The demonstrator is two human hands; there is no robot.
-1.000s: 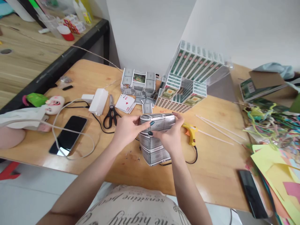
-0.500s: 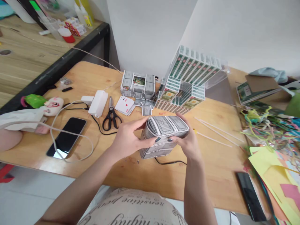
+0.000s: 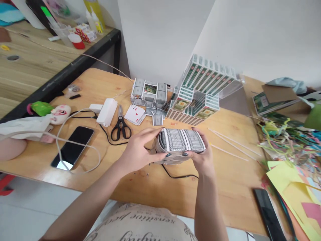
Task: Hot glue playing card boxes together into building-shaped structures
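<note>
A box-like block covered in grey-patterned playing cards (image 3: 177, 140) is held between both hands over the front middle of the table. My left hand (image 3: 136, 149) grips its left end, thumb along the near upper edge. On the right end, my right hand (image 3: 202, 155) is closed the same way, its thumb on the near edge. The block's underside and far side are hidden. Beyond it lie loose playing cards (image 3: 135, 114), some face up, and a second card-covered piece (image 3: 149, 93). Black-handled scissors (image 3: 120, 127) rest left of the block.
Stacked card boxes (image 3: 205, 77) stand at the back, by the wall. To the left are a white power block (image 3: 107, 112), a smartphone (image 3: 72, 147) and looping cables. White sticks (image 3: 233, 144), yellow paper (image 3: 288, 184) and a black phone-like slab (image 3: 269, 214) lie right.
The block has tipped so more of its top and less of its near side shows. Both hands have stayed on it; the camera view has shifted slightly.
</note>
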